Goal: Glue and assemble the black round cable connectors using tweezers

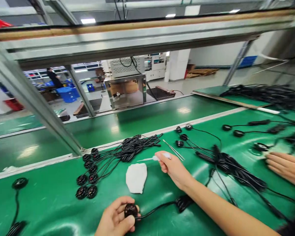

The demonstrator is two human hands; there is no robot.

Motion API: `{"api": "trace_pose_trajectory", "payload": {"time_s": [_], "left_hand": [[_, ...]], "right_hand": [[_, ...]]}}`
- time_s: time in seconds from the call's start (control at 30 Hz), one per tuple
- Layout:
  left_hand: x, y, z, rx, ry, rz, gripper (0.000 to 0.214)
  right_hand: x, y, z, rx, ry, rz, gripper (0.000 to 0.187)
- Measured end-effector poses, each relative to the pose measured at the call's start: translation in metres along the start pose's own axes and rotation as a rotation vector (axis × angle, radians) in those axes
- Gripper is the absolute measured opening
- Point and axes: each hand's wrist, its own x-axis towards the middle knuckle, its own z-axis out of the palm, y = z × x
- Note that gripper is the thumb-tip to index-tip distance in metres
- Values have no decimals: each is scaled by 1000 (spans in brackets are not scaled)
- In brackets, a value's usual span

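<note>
My left hand point(115, 218) is closed around a small round black device point(131, 210), its cable point(159, 207) trailing right to a tied bundle. Between the thumb and fingers of my right hand point(173, 168) is a small white squeeze bottle point(156, 158), its thin needle tip pointing left. That tip hovers above a folded white cloth point(136, 178) on the green mat. Metal tweezers point(174, 150) lie just beyond my right hand. To the left, several round black devices point(92, 178) sit grouped with their cables point(135, 146) gathered behind.
A co-worker's hand point(286, 167) rests at the right beside another round device point(260, 147). Cable bundles point(236, 168) cover the right side of the mat. One device point(20, 183) lies far left. A metal frame post point(46, 111) rises at the left, below an overhead rail point(137, 36).
</note>
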Motion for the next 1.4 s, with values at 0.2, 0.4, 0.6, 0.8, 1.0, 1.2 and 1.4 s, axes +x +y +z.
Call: {"api": "trace_pose_trajectory", "payload": {"time_s": [0.2,0.4,0.6,0.8,1.0,1.2,1.4], "left_hand": [[-1,-3,-3,-59,-68,-15,47],[0,-5,-4,-72,-56,-12,45],[1,-5,-3,-89,-11,16,47],[0,-1,-2,-99,41,33,45],[1,-1,-4,-107,38,16,45],[0,1,-3,-114,10,9,45],[-3,3,2,-140,12,50,40]], "right_hand": [[-16,2,7,-254,-16,-139,35],[-25,1,12,-440,-9,-354,23],[-29,1,11,-519,5,-520,19],[-30,1,11,-584,-18,-593,21],[-30,0,10,-616,-13,-617,23],[-33,-3,12,-600,6,-603,22],[-36,-10,11,-467,69,-299,38]]}}
